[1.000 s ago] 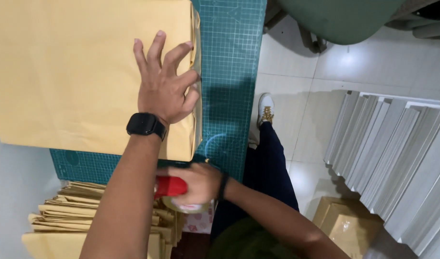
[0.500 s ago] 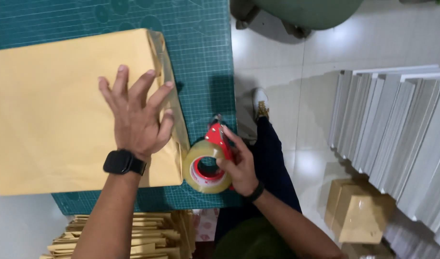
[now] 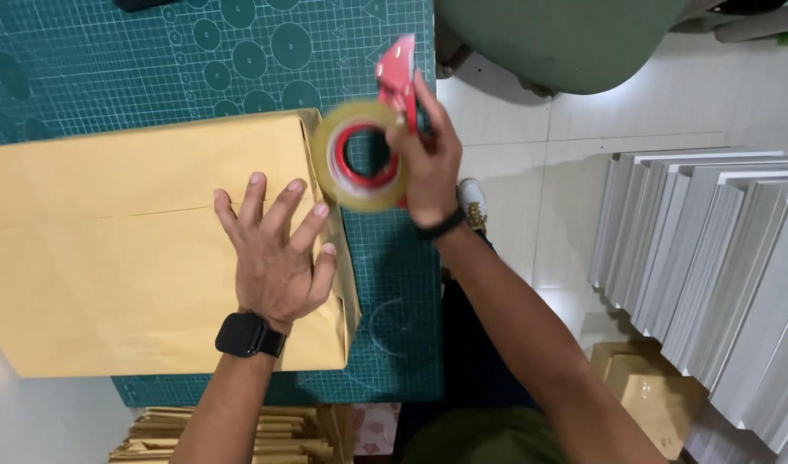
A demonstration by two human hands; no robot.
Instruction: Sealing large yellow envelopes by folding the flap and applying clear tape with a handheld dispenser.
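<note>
Brown paper-wrapped flat parcel (image 3: 136, 249) on green cutting-mat worktop (image 3: 196, 60) | left hand (image 3: 278, 258) open, pressing flap flat | right hand (image 3: 428, 159) gripping red tape dispenser (image 3: 368, 155); best aligned squarely over seam.

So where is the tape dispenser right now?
The red tape dispenser is in the right hand, raised over the green cutting mat at the brown paper parcel's right end.

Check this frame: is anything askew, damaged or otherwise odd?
Nothing stands out. The left hand lies flat on the brown paper-wrapped parcel on the green cutting mat, and the right hand holds a red tape dispenser above the parcel's end.
</note>
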